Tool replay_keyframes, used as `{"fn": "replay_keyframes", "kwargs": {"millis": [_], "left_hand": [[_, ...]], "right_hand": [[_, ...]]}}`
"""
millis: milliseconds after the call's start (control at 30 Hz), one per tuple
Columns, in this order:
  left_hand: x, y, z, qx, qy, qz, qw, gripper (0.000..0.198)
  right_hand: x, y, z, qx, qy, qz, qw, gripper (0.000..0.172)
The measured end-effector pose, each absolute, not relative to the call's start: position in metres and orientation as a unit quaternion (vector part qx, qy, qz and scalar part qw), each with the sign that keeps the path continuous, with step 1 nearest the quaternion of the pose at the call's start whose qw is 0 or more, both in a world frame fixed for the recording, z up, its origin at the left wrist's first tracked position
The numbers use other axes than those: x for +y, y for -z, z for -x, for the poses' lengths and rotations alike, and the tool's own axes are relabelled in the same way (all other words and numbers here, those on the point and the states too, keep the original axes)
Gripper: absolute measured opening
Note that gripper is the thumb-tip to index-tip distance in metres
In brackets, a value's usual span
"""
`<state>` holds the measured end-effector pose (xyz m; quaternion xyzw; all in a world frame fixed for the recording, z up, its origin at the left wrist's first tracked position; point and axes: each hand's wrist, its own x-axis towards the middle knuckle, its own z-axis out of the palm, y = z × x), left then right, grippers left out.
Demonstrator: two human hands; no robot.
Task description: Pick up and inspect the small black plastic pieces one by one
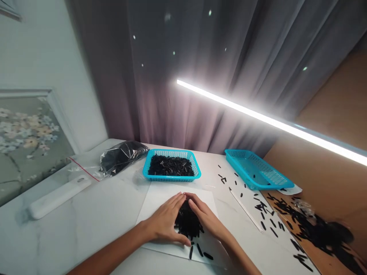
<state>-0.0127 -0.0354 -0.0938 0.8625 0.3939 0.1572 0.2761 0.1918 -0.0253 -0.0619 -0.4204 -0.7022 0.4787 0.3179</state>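
Note:
A heap of small, narrow black pieces point(187, 221) lies on a white sheet point(153, 200); their exact kind is too small to make out. My left hand point(166, 220) curves around the heap's left side, fingers stretched and thumb pointing right along its near edge. From the other side, my right hand point(204, 214) cups the heap with its fingers extended. The fingertips of both hands meet at the far end. A few loose pieces point(200, 250) lie just in front. Both hands touch the heap without gripping a single piece.
A blue basket point(172, 178) full of black pieces stands behind the sheet. Left of it lies a plastic bag point(123, 156) of black material. A second blue basket point(255, 168), a white pencil-like stick point(245, 209) and scattered pieces point(262, 208) are on the right. A white bar point(60, 196) lies left.

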Motion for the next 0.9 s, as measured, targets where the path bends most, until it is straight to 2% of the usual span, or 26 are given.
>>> {"fn": "replay_keyframes", "kwargs": {"millis": [133, 200, 267, 300, 400, 500, 733, 833, 900], "left_hand": [[-0.032, 0.1, 0.004, 0.384, -0.189, -0.859, 0.28, 0.136], [-0.031, 0.103, 0.005, 0.393, -0.213, -0.847, 0.288, 0.126], [-0.03, 0.104, 0.006, 0.402, -0.236, -0.834, 0.297, 0.111], [-0.029, 0.104, 0.005, 0.402, -0.241, -0.83, 0.302, 0.106], [-0.027, 0.102, 0.001, 0.381, -0.252, -0.827, 0.329, 0.098], [-0.025, 0.1, -0.004, 0.367, -0.28, -0.808, 0.365, 0.094], [-0.024, 0.1, -0.001, 0.392, -0.364, -0.734, 0.419, 0.083], [-0.025, 0.1, 0.017, 0.374, -0.347, -0.748, 0.424, 0.093], [-0.026, 0.1, 0.034, 0.36, -0.315, -0.772, 0.419, 0.112]], "right_hand": [[-0.038, 0.075, -0.208, -0.718, -0.454, 0.424, 0.314, 0.062], [-0.048, 0.085, -0.22, -0.733, -0.436, 0.424, 0.305, 0.082], [-0.057, 0.098, -0.228, -0.754, -0.414, 0.42, 0.289, 0.118], [-0.059, 0.105, -0.23, -0.765, -0.399, 0.42, 0.279, 0.13], [-0.058, 0.121, -0.224, -0.818, -0.298, 0.432, 0.234, 0.14], [-0.044, 0.128, -0.208, -0.835, -0.25, 0.436, 0.225, 0.136], [-0.019, 0.125, -0.176, -0.842, -0.228, 0.421, 0.249, 0.104], [-0.018, 0.128, -0.18, -0.849, -0.222, 0.404, 0.26, 0.091], [-0.017, 0.133, -0.188, -0.848, -0.225, 0.393, 0.274, 0.086]]}}
